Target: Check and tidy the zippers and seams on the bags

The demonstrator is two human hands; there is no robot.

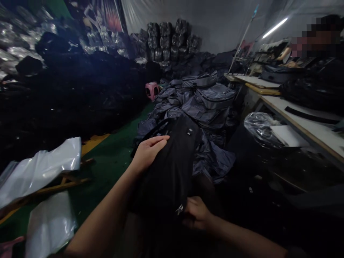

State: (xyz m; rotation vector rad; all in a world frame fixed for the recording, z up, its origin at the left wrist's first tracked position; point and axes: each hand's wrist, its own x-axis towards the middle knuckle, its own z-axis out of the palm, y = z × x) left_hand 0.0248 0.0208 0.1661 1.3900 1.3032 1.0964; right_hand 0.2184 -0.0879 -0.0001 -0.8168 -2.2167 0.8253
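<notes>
A black fabric bag (172, 165) with a small pale label near its far end lies in front of me, stretching away from my body. My left hand (147, 153) holds its left side, with thumb and fingers pressed together against the cloth. At the bag's near right corner, my right hand (197, 213) is closed on the edge, its fingertips partly hidden in shadow. Beside those fingers a shiny metal zipper pull (179, 209) shows. Beyond the bag rises a pile of dark grey-blue bags (206, 100), some of them partly under its far end.
Dark heaps (80, 93) fill the left side. A pink stool (152, 91) stands farther back on the green floor (107, 165). Clear plastic sheets (51, 161) lie on a wooden frame at left. Work tables (303, 120) run along the right, where a person (317, 43) sits.
</notes>
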